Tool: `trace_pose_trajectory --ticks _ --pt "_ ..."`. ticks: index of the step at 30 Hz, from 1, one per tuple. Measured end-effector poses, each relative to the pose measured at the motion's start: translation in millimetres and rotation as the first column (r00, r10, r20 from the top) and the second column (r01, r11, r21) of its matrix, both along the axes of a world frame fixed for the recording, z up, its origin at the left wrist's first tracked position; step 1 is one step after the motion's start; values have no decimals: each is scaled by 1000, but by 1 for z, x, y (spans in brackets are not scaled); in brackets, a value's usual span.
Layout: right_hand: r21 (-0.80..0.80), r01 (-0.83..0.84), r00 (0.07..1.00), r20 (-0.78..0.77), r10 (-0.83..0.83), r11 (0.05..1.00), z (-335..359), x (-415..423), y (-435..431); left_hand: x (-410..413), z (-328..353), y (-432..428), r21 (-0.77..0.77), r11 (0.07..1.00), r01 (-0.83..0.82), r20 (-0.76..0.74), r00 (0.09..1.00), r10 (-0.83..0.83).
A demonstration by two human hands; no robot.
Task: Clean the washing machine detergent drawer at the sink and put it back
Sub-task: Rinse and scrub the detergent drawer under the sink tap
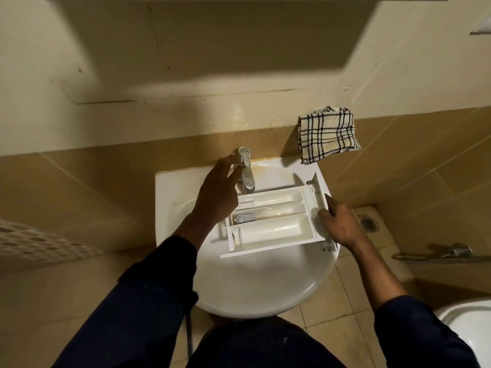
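The white detergent drawer lies across the white sink, its compartments facing up and its front panel to the right. My right hand grips that front panel at the sink's right rim. My left hand reaches over the drawer's left end, with straight fingers touching the chrome tap at the back of the basin. No water is seen running.
A black-and-white checked cloth hangs on the wall ledge behind the sink to the right. A floor drain and a chrome hose fitting are on the right. A toilet rim shows at bottom right, a perforated basket at left.
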State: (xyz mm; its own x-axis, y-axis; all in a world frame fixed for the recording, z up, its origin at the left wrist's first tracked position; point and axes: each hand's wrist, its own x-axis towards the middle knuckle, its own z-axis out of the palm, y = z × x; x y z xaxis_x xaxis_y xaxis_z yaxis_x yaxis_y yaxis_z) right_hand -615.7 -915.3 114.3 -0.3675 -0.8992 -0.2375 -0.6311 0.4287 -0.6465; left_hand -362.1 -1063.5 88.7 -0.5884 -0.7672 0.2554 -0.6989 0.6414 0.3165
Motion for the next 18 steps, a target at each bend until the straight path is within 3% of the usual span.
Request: trace_pose_trajectory --ticks 5,13,18 --pt "-12 -39 998 -47 38 999 3 -2 2 18 -8 27 185 977 -107 -100 987 126" --pt "28 -80 989 -125 83 996 1 0 -4 14 -2 36 583 809 -76 23 997 77" --pt "36 -88 993 -70 90 995 -1 6 -4 9 0 40 676 734 -62 41 998 47"
